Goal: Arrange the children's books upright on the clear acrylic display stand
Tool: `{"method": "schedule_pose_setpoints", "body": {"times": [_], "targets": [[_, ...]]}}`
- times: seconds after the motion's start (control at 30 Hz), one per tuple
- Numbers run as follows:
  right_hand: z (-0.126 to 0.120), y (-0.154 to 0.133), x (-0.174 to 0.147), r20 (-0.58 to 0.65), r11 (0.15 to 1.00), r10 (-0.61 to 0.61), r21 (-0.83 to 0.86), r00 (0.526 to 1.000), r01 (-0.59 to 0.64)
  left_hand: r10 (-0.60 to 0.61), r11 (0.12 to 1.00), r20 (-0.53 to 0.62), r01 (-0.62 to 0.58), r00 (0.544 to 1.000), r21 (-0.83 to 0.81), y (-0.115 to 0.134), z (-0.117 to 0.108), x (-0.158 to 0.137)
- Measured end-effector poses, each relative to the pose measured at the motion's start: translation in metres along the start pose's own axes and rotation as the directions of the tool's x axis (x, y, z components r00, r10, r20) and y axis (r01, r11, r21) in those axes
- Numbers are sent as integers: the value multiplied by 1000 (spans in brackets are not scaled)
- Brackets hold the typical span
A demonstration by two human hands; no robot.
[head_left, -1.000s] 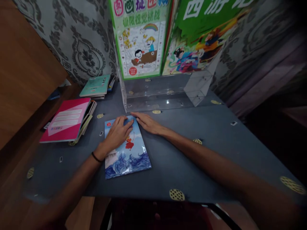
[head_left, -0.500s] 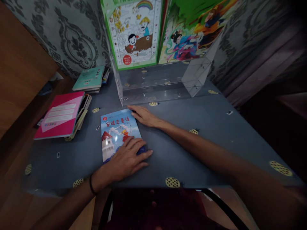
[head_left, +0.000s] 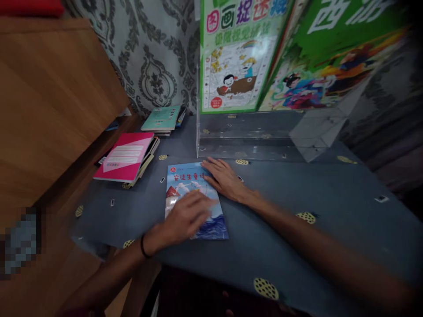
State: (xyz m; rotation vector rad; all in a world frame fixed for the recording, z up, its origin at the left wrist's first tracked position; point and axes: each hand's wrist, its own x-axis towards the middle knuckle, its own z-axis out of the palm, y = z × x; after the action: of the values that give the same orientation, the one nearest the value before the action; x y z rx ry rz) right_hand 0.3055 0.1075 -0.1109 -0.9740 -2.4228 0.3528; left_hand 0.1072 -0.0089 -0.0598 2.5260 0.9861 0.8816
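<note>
A blue-covered children's book (head_left: 212, 226) with red Chinese lettering lies shut and flat on the table. Over its lower left part is my left hand (head_left: 189, 215), fingers loosely stretched and blurred by motion; whether it touches the cover I cannot tell. It holds nothing that I can see and hides part of the cover picture. My right hand (head_left: 225, 178) rests at the book's upper right corner and edge, fingers extended and flat, with nothing gripped.
A clear acrylic stand (head_left: 244, 147) at the back holds a green-bordered picture book (head_left: 236, 75) and a green illustrated book (head_left: 317, 66). To the left lie a pink-topped stack of books (head_left: 127, 154) and a teal-topped stack (head_left: 161, 118), near a wooden panel (head_left: 56, 97).
The view has swung left, so everything sits further right. My left hand has moved up off the book's lower edge, uncovering its bottom right corner. My right hand stays at the upper right.
</note>
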Motion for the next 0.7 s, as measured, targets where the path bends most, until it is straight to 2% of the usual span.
{"method": "schedule_pose_setpoints", "body": {"times": [0.07, 0.1, 0.2, 0.27, 0.33, 0.47, 0.63, 0.7], "targets": [[-1, -13, 3, 58, 998, -70, 10, 996, 70, -165, 986, -139, 164, 976, -22, -32, -12, 9], [0, -22, 6, 99, 993, -114, 25, 989, 112, -228, 973, -167, 228, 959, -23, -51, -18, 13], [7, -52, 15, 225, 969, -247, 79, 942, 235, -336, 939, -133, 343, 932, 28, -106, -27, 21], [14, -74, 20, 286, 944, -329, 114, 900, 309, -330, 939, -124, 338, 936, 59, -128, -27, 22], [20, -94, 22, 319, 916, -402, 152, 858, 372, -298, 948, -133, 310, 945, 76, -138, -24, 20], [26, -121, 10, 337, 870, -490, 241, 804, 430, -254, 962, -124, 264, 959, 66, -137, -21, 14], [17, -134, -18, 380, 803, -586, 385, 715, 454, -243, 965, -114, 252, 963, 75, -135, -23, 13], [12, -136, -28, 389, 797, -592, 409, 705, 444, -239, 965, -121, 250, 963, 81, -135, -23, 13]]}}
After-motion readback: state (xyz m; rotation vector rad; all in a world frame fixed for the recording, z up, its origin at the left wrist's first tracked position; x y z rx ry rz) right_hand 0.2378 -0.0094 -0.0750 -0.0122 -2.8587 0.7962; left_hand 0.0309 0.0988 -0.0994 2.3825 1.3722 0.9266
